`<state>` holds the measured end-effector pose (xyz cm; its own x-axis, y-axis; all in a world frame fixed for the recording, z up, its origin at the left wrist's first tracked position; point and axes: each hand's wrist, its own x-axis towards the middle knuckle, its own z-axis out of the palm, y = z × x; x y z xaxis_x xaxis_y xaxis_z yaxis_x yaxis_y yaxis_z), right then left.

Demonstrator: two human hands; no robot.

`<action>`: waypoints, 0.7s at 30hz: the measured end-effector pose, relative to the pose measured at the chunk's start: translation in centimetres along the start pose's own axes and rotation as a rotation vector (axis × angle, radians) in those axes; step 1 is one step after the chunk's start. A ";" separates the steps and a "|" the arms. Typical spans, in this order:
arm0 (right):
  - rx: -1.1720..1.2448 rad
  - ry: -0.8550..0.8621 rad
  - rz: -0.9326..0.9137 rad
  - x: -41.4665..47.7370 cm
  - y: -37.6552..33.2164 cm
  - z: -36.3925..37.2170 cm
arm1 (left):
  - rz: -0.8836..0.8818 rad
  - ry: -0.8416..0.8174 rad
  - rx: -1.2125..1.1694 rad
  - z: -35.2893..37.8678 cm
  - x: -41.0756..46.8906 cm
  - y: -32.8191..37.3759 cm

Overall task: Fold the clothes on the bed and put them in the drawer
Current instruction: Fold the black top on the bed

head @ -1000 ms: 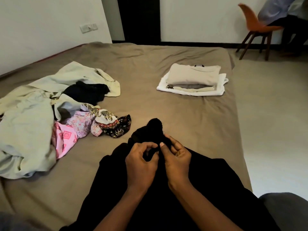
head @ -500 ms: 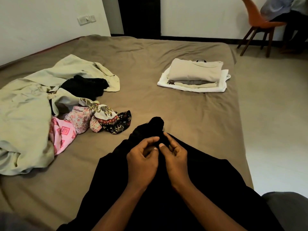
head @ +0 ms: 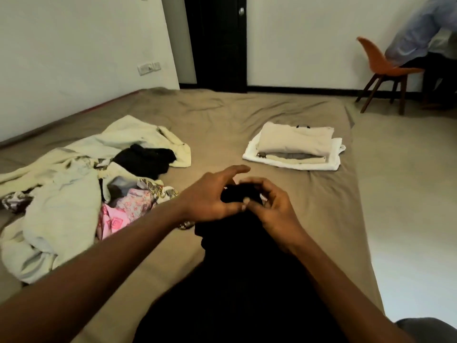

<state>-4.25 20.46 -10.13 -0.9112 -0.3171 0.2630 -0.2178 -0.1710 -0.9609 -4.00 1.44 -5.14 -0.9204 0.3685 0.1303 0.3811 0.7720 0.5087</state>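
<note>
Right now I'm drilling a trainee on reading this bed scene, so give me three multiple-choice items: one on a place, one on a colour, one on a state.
1. Where does the folded stack lie?
A. On the bed's far right part
B. On the orange chair
C. On the floor

2. What colour is the garment under the hands?
A. White
B. Black
C. Pink

3. How does the pile of clothes on the left lie?
A. Neatly folded
B. Hung up
C. Loose and unfolded

Answers: 1 A, the stack rests on the brown sheet near the right edge. 2 B, the left hand and right hand meet over black cloth. 3 C, the pieces lie crumpled and overlapping.
</note>
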 end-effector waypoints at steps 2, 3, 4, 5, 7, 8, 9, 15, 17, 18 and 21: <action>0.062 0.103 0.006 2.9 -3.2 -0.5 | 0.016 0.078 0.063 -3.6 2.2 1.6; 0.073 0.139 -0.014 4.2 -5.0 -0.6 | 0.031 0.124 0.114 -5.5 3.2 2.6; 0.062 0.152 -0.043 5.4 -6.5 -0.5 | 0.046 0.161 0.169 -7.3 4.1 3.6; 0.041 0.154 -0.071 6.3 -8.0 -0.2 | 0.055 0.192 0.229 -9.0 5.0 4.6; 0.022 0.134 -0.111 7.2 -10.5 0.9 | 0.065 0.239 0.331 -12.6 6.3 6.8; -0.008 0.119 -0.137 7.3 -11.7 1.4 | 0.049 0.248 0.364 -14.5 6.7 8.1; -0.055 0.114 -0.153 7.1 -12.4 1.8 | 0.031 0.245 0.388 -15.9 7.1 9.2; -0.361 0.137 -0.348 6.9 -19.9 2.2 | 0.116 0.065 0.507 -19.6 5.7 14.9; -0.463 -0.021 -0.246 6.8 -21.7 1.4 | 0.151 0.080 0.409 -19.1 4.7 14.8; -0.472 -0.091 -0.163 6.4 -22.3 0.9 | 0.160 0.122 0.361 -18.5 4.1 14.5; -0.391 -0.262 0.011 6.4 -22.0 -1.6 | 0.092 0.175 0.149 -17.3 2.5 13.7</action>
<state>-5.84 23.68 12.52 -0.8060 -0.5506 0.2172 -0.3698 0.1819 -0.9111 -2.63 3.99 16.90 -0.8773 0.3552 0.3227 0.4606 0.8122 0.3581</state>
